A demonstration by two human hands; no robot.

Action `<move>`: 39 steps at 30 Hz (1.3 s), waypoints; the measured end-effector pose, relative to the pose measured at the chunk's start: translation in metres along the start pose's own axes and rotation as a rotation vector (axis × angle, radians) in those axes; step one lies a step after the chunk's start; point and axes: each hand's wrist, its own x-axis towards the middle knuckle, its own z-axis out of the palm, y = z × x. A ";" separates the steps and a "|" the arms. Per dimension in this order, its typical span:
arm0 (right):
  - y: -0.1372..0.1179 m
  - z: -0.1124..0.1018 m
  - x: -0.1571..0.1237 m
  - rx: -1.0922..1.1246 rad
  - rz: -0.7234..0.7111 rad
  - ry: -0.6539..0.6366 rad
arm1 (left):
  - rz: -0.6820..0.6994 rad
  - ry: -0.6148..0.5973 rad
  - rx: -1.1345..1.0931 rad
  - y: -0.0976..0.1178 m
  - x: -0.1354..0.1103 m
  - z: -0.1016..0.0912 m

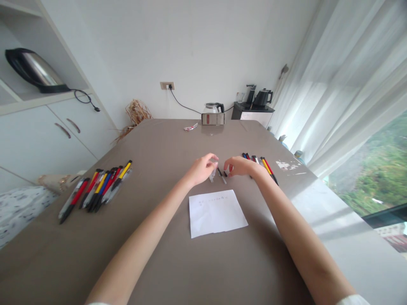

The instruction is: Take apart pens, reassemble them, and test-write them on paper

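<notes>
My left hand [203,169] is curled over a clear plastic pen part [212,176], which its fingers partly hide. Between the hands lies a thin pen refill [221,175] with a dark upper end. My right hand [239,165] hovers just right of it, fingers bent and apart, close to a small black pen piece [225,173]. Nearer to me is a white sheet of paper [216,214] with a faint line of writing at its top.
Several coloured pens [101,186] lie in a group at the left, and more pens [269,169] lie beyond my right forearm. A propped phone [213,119] stands at the far edge before a glass pot [211,107]. A crumpled wrapper [190,127] is beside it.
</notes>
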 end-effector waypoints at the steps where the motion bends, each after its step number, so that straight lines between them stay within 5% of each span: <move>1: -0.002 0.000 0.000 0.001 0.004 -0.008 | 0.001 0.000 -0.001 0.000 0.000 0.000; 28: -0.006 0.002 0.000 -0.024 0.004 -0.015 | -0.028 -0.006 0.004 0.003 0.000 0.000; 39: -0.006 -0.003 -0.003 -0.059 0.025 0.128 | -0.010 -0.008 -0.014 0.000 -0.001 0.000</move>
